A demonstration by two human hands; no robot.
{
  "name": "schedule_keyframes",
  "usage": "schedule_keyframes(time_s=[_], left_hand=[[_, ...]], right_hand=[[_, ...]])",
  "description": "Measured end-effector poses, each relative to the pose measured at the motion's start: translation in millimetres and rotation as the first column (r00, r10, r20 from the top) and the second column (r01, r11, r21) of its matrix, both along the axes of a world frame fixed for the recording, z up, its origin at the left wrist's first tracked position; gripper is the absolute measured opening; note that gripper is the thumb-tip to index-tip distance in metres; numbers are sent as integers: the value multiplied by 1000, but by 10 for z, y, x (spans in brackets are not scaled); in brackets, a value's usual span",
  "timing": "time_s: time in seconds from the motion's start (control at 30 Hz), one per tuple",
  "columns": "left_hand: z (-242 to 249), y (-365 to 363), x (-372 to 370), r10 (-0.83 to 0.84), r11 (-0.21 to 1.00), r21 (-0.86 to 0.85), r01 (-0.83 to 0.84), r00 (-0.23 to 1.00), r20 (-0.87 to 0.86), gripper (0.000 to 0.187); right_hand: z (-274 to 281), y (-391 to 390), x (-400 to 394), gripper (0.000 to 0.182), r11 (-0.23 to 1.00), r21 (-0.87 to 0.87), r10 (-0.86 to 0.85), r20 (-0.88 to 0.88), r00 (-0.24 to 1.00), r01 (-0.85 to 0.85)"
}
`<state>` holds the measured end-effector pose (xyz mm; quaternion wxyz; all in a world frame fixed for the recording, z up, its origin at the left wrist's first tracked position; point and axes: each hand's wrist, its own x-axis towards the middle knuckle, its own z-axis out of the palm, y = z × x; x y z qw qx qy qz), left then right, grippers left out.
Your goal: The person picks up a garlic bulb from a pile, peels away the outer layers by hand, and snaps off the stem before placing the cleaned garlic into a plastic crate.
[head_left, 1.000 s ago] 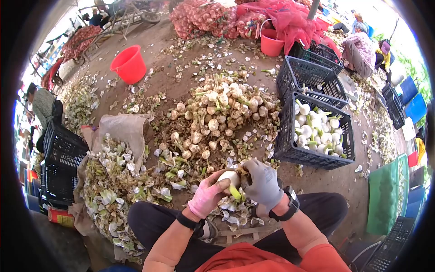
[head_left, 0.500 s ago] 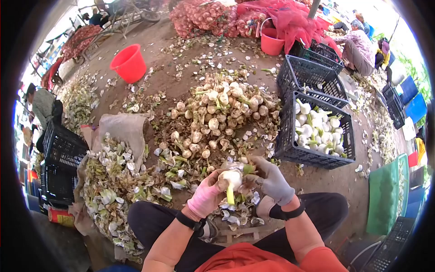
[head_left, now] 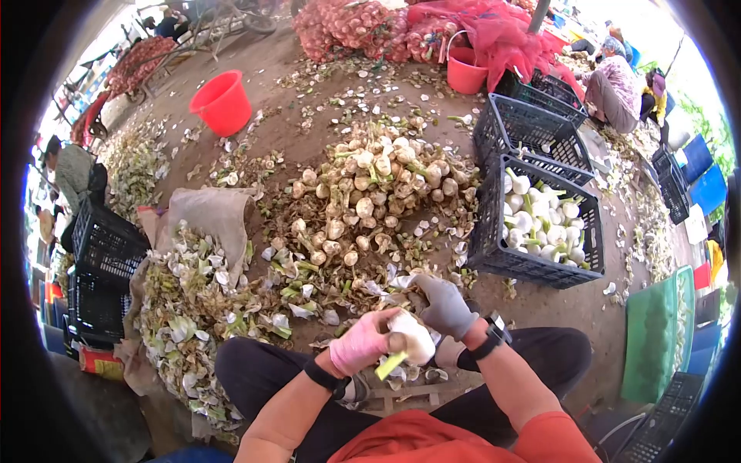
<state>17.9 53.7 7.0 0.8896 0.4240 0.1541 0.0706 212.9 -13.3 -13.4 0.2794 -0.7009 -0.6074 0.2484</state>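
A white garlic bulb (head_left: 417, 339) with a short cut green stem (head_left: 390, 366) sits in my left hand (head_left: 363, 342), which wears a pink glove and has its fingers closed round the bulb. Its stem points down and to the left. Just up and to the right of the bulb is my right hand (head_left: 448, 307), in a grey glove, its fingers bent together. Whatever its fingertips pinch cannot be made out; pale skin lies close to them. Ahead on the ground is a heap of untrimmed garlic (head_left: 370, 189), with loose peelings (head_left: 301, 310) around its near side.
A black crate (head_left: 494, 258) of cleaned garlic stands to the right, with another crate (head_left: 532, 131) behind it. A peelings heap (head_left: 181, 347) lies at left beside a sack cloth (head_left: 204, 212). A red bucket (head_left: 221, 104) stands farther back. A person (head_left: 614, 89) sits at far right.
My left hand has turned the bulb, swinging its stem down and left and showing more white surface. My right hand has drawn slightly away from the bulb.
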Motion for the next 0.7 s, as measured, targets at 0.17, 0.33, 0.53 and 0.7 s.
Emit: schedule_keyframes(time_s=[0.17, 0.33, 0.53, 0.7], left_hand=[[80, -19, -2, 164, 979, -130, -159, 986, 30, 70], [5, -5, 48, 296, 953, 103, -286, 950, -98, 57], [120, 25, 117, 353, 761, 643, -91, 889, -292, 47], [89, -37, 72, 213, 922, 379, -83, 925, -316, 59]], right_hand=[[55, -105, 56, 36, 977, 201, -26, -203, 979, 68], [534, -159, 47, 23, 989, -64, -149, -568, 810, 137], [689, -104, -164, 33, 955, 236, 236, -232, 944, -181], [283, 11, -118, 11, 999, 53, 15, -102, 995, -9]])
